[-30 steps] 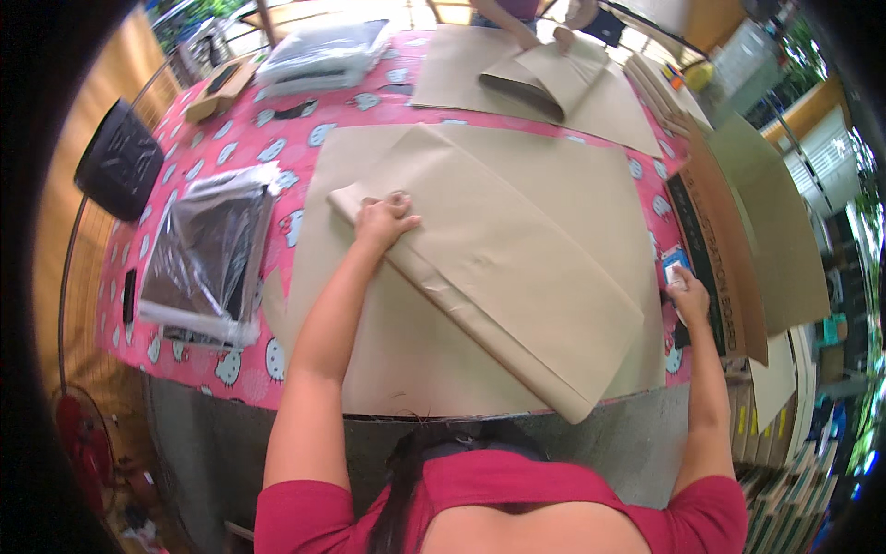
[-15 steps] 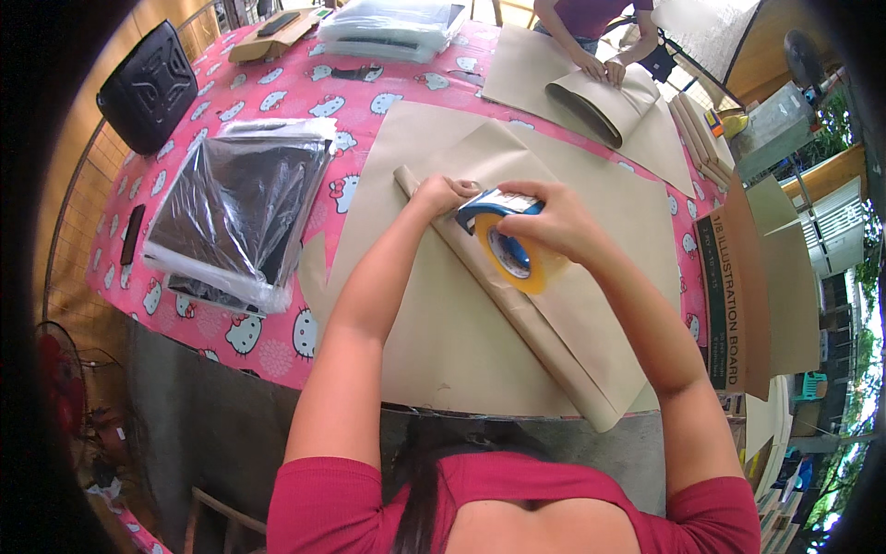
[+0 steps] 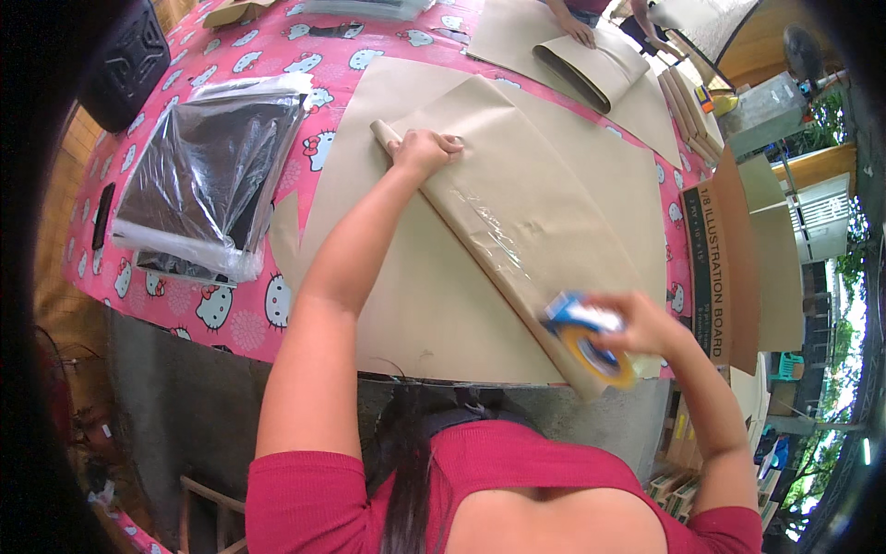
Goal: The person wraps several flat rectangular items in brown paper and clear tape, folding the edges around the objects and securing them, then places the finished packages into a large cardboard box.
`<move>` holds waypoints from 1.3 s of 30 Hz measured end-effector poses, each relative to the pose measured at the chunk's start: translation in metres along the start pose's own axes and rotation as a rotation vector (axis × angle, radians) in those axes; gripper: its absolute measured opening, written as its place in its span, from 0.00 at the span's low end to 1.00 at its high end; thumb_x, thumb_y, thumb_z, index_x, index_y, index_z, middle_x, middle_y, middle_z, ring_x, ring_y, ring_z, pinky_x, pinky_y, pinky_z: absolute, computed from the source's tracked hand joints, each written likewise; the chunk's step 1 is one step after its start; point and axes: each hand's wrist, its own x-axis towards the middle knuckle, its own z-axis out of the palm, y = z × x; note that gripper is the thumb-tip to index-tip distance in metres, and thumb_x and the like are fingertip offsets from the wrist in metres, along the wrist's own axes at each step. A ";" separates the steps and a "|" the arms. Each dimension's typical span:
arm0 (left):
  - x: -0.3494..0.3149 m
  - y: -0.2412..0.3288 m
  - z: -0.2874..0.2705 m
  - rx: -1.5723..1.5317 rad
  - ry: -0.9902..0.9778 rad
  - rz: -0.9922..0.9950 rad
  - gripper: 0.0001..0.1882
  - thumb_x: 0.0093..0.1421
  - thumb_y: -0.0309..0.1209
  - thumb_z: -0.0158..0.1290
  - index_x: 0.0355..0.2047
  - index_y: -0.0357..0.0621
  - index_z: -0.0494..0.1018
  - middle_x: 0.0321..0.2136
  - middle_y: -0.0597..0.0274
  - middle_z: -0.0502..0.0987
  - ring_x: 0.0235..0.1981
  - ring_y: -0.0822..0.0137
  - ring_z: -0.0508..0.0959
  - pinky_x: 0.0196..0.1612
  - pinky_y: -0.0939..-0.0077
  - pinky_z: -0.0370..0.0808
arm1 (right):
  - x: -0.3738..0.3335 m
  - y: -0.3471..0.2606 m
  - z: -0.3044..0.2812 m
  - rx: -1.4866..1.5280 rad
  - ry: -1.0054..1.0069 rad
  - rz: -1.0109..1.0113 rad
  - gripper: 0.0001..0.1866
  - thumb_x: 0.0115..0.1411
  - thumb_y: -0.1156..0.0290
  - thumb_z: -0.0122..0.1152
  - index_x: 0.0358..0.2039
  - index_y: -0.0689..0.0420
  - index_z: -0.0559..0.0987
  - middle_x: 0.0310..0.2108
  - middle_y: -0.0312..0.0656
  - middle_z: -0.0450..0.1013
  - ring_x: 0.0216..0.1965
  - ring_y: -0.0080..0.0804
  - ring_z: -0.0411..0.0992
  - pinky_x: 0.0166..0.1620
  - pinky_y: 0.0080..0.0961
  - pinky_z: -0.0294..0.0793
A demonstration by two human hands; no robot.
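Note:
A large sheet of brown kraft paper (image 3: 563, 217) lies folded over on the table, its thick folded edge running diagonally from upper left to lower right. My left hand (image 3: 426, 152) is closed on the upper-left end of that fold, fingers curled against the paper. A shiny strip of clear tape (image 3: 494, 235) runs along the paper beside the fold. In my right hand (image 3: 641, 325) is a blue tape dispenser (image 3: 581, 316) with a yellowish roll, held over the fold's lower end and blurred by motion. Whether the tape still joins the dispenser to the paper is hard to see.
Plastic-wrapped dark sheets (image 3: 212, 175) are stacked at left on the pink patterned tablecloth (image 3: 277, 297), near a dark phone-like object (image 3: 103, 216). Across the table, another person's hand (image 3: 580, 33) rests by folded brown paper (image 3: 595, 69). An open cardboard box (image 3: 724, 268) stands at right.
My right hand has swept the dispenser down and right along the fold, and a tape strip now shows there. My left hand stays at the upper end. The other person's hands have parted.

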 end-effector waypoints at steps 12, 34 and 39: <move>-0.005 0.000 0.023 -0.105 0.158 0.069 0.10 0.51 0.48 0.55 0.35 0.73 0.80 0.42 0.83 0.77 0.47 0.66 0.69 0.56 0.60 0.54 | 0.130 0.072 0.008 -0.268 -0.950 0.351 0.18 0.44 0.60 0.63 0.34 0.58 0.79 0.32 0.44 0.75 0.36 0.37 0.72 0.40 0.37 0.71; -0.273 0.146 0.150 0.218 0.020 0.483 0.41 0.59 0.56 0.39 0.57 0.29 0.56 0.60 0.42 0.54 0.63 0.50 0.52 0.64 0.57 0.45 | 0.037 0.075 0.018 0.547 0.724 -0.727 0.35 0.41 0.70 0.70 0.52 0.64 0.69 0.46 0.49 0.71 0.47 0.34 0.70 0.51 0.30 0.68; -0.287 0.145 0.161 0.131 -0.029 0.402 0.36 0.60 0.49 0.42 0.58 0.33 0.54 0.61 0.47 0.54 0.63 0.52 0.53 0.63 0.55 0.46 | 0.149 -0.003 0.048 0.349 0.914 -1.117 0.29 0.39 0.71 0.67 0.46 0.61 0.74 0.28 0.49 0.73 0.27 0.39 0.73 0.32 0.29 0.73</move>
